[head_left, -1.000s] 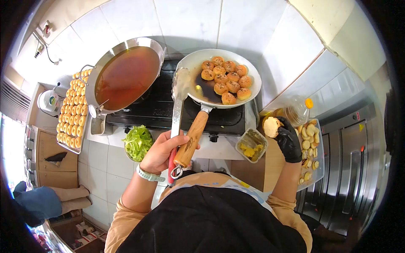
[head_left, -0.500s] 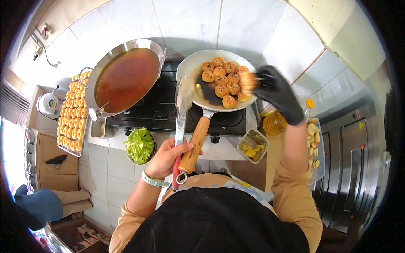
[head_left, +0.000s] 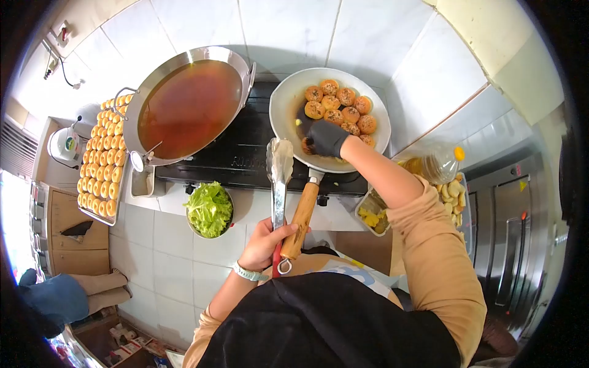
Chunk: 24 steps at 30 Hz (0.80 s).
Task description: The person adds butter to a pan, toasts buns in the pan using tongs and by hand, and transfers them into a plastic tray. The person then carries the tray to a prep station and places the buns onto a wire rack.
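My left hand point(head_left: 267, 241) is closed around metal tongs point(head_left: 280, 175) with a red handle. Its thumb rests against the wooden handle point(head_left: 302, 214) of a frying pan point(head_left: 384, 116). In the pan lie several round browned buns point(head_left: 345, 96) with dark and pale seeds on top, beside a dark, shiny patch. My right hand point(head_left: 327, 137), in a black glove, reaches into the near left part of the pan. Its fingertips are closed on a bun point(head_left: 307, 147), which they partly cover.
A wide pan of reddish-brown oil point(head_left: 191, 113) stands at left on the black stove point(head_left: 236, 164). Further left is a tray of ring-shaped pieces point(head_left: 102, 165). Lettuce point(head_left: 208, 210), a yellow-capped oil bottle point(head_left: 443, 164) and a tub of yellow pieces point(head_left: 370, 218) sit nearby. Another person stands at lower left.
My right hand has moved from the pan's right edge, where it held a blurred bun, leftward and down to the near left part. My left hand keeps its hold. The view has shifted slightly.
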Each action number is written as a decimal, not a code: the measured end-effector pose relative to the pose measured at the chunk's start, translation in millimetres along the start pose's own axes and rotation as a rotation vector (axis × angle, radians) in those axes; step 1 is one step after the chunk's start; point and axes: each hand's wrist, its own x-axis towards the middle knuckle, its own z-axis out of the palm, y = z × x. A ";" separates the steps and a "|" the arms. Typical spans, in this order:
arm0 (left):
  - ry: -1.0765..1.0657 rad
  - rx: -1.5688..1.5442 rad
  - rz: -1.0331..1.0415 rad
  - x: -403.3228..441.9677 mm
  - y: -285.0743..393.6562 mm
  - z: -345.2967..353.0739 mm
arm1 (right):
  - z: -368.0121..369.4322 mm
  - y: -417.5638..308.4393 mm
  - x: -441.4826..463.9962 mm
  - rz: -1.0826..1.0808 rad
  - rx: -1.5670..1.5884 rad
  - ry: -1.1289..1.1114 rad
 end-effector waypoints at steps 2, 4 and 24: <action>0.008 -0.004 0.011 2.7 -2.5 0.1 | 1.3 2.1 2.4 0.078 0.013 0.083; 0.013 -0.003 0.011 3.6 -5.2 -2.4 | 14.7 5.1 17.5 0.100 0.096 0.233; 0.082 0.167 -0.004 0.2 -3.2 -1.8 | -116.6 -13.9 -234.9 0.220 0.291 0.558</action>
